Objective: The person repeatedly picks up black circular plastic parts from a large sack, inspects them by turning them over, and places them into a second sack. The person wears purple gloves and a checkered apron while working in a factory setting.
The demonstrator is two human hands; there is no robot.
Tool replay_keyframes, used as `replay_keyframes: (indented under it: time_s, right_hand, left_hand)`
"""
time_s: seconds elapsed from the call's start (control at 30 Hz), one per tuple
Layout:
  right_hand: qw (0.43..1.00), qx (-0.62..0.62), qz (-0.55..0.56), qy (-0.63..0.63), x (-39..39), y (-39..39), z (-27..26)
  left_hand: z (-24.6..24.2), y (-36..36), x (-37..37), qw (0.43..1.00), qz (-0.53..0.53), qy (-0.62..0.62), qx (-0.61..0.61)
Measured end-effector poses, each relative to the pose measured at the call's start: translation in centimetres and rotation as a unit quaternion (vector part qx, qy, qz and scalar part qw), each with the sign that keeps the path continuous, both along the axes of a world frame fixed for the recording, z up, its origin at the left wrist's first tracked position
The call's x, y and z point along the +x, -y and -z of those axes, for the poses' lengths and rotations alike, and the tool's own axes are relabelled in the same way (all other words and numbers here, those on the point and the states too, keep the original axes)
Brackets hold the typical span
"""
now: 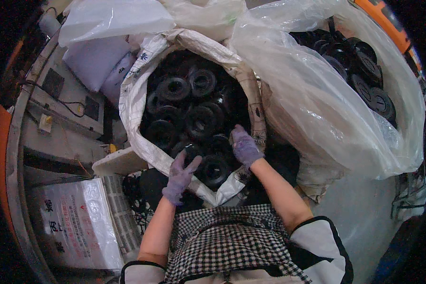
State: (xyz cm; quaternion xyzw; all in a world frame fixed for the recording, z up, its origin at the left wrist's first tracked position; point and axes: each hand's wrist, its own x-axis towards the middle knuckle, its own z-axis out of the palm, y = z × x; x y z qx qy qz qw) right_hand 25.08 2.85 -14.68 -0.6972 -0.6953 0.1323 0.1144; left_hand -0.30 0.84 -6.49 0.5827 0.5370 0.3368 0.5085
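Observation:
A white woven sack (132,103) stands before me with its rim rolled down, holding many round black plastic parts (200,121) with holed centres. My left hand (181,175), in a light purple glove, is at the sack's near left rim. Its fingers are apart over a black part, and no held object shows. My right hand (245,145), gloved alike, reaches inside the sack's right wall. Black parts lie beside its fingers; whether it grips anything is unclear in the dark.
To the right, a large clear plastic bag (319,117) holds more black round parts (367,81). Stacked printed bags (74,223) lie at lower left. A grey metal cabinet (67,103) with a cable stands at left. A checkered apron (227,241) covers my lap.

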Motion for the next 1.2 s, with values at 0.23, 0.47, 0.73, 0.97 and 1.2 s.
replay_keyframes:
  time_s: [0.23,0.47,0.73,0.97,1.2]
  right_hand:
    - [0.984,-0.167,0.059,0.018,-4.2,2.5,-1.0]
    - [0.972,-0.23,0.034,0.025,-4.9,2.7,6.7]
    - [0.965,-0.232,-0.121,-0.02,-5.9,4.6,6.9]
    - [0.936,-0.292,-0.172,0.092,-5.9,3.3,3.2]
    - [0.975,-0.194,-0.108,0.012,-4.3,2.6,4.6]
  left_hand:
    - [-2.8,1.6,2.1,0.996,-0.07,-0.001,-0.057]
    - [-1.6,3.1,-0.6,0.999,-0.043,-0.002,-0.026]
    - [-1.8,2.9,0.6,0.996,-0.08,0.023,-0.038]
    - [-2.3,3.3,-1.4,0.998,-0.066,0.009,0.004]
    - [-2.6,3.7,-1.5,0.994,-0.078,0.076,-0.016]
